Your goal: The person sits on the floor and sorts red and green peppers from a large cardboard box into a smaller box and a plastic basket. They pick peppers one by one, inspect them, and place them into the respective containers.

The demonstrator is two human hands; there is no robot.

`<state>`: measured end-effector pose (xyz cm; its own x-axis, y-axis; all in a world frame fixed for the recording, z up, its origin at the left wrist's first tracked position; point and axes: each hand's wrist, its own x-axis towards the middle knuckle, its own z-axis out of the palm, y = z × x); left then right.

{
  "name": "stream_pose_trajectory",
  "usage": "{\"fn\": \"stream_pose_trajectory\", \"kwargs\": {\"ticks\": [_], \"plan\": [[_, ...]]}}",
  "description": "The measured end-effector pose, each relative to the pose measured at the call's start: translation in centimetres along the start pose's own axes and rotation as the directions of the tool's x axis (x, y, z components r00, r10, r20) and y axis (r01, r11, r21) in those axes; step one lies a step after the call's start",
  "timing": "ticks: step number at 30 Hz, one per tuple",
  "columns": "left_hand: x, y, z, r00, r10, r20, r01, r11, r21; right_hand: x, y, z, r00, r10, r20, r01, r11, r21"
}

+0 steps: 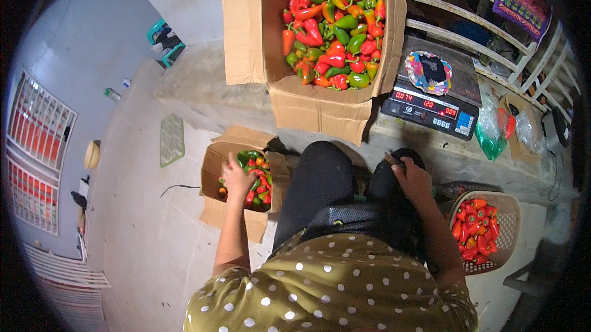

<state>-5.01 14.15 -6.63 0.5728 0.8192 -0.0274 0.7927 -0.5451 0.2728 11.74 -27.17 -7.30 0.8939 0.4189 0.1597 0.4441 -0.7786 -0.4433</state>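
My left hand [237, 178] is over a small open cardboard box [212, 166] of red and green peppers [261, 190] at lower left, fingers apart at the peppers. My right hand [411, 178] rests by my right knee, closed on a small flat object [391, 160] I cannot make out. A large open cardboard box [243, 30] of mixed peppers [332, 36] stands above my knees. To my right, a plastic basket [505, 240] holds red and orange peppers [474, 227].
A digital scale [406, 110] with a multicoloured bowl [429, 72] sits on the concrete ledge [517, 172]. Beside it lie plastic bags [492, 129]. A white railing [449, 12] runs behind. A teal chair [163, 43] and a green mat [172, 138] are at left, beside a barred window [40, 153].
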Motion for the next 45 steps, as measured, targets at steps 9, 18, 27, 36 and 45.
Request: {"fn": "stream_pose_trajectory", "kwargs": {"ticks": [9,18,27,36,45], "plan": [[1.4,19.4,-3.9,0.433,0.672,-0.601,-0.886,0.439,-0.148,0.1,-0.8,-0.5,0.984,0.148,0.096,-0.145,0.989,-0.04],[8.8,32.9,0.9,0.749,0.66,-0.058,-0.654,0.751,0.092,-0.3,0.3,0.3,0.997,0.062,-0.055,-0.062,0.998,-0.006],[5.4,28.1,-4.1,0.619,0.762,0.192,0.256,0.036,-0.966,-0.1,-0.1,-0.1,0.992,0.112,-0.049,-0.103,0.982,0.161],[-7.0,19.0,-2.8,0.403,0.855,0.326,0.447,0.126,-0.885,1.1,-8.1,-4.5,0.97,-0.232,-0.072,0.23,0.781,0.581],[-10.6,19.1,-3.3,0.355,0.889,0.29,0.271,0.199,-0.942,0.9,-10.9,-6.3,0.944,-0.328,-0.044,0.306,0.814,0.494]]}}
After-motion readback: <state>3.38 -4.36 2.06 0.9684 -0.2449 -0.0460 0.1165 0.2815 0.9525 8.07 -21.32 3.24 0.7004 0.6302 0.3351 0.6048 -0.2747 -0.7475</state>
